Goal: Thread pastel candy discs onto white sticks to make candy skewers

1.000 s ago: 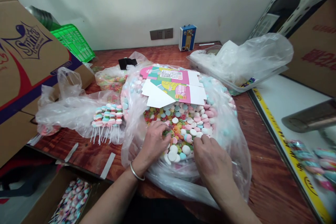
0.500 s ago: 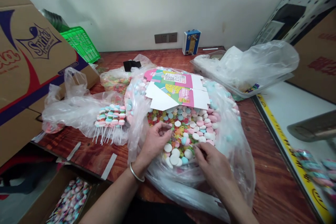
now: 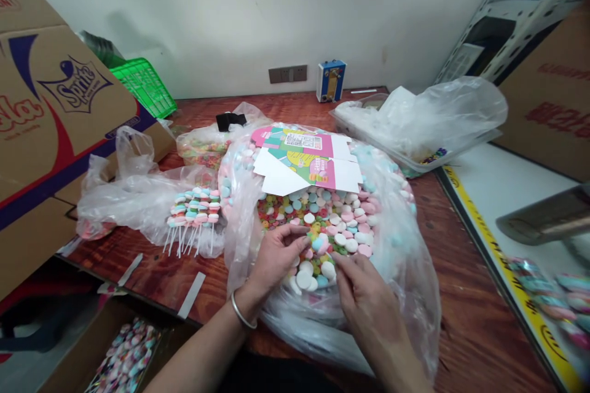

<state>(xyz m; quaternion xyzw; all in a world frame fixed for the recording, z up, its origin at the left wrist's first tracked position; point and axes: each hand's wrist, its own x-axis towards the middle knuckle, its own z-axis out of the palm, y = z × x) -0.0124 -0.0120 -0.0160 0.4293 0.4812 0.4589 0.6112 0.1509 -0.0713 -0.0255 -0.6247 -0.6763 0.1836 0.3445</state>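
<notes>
My left hand (image 3: pixel 283 255) is closed in a pinch over the candy, with a small gummy ring at its fingertips, mostly hidden. Facing it from the right, my right hand (image 3: pixel 364 288) grips the thin stick of a candy skewer (image 3: pixel 319 244) that carries pink, white and blue pieces. Both hands are above a large open plastic bag (image 3: pixel 415 270) filled with marshmallow discs (image 3: pixel 364 238) and coloured gummy rings (image 3: pixel 271 212). A flat printed card (image 3: pixel 299 159) lies on the far part of the candy.
Finished candy skewers (image 3: pixel 193 212) lie on plastic at the left. A cardboard box (image 3: pixel 50 92) and green basket (image 3: pixel 145 89) stand beyond. At lower left, a carton holds more skewers (image 3: pixel 126 353). A clear tub (image 3: pixel 433 163) and blue box (image 3: pixel 330 81) are at the back.
My two hands have come closer together, the left moving slightly right with its gummy ring and the right moving left with the skewer. The camera view has shifted a little.
</notes>
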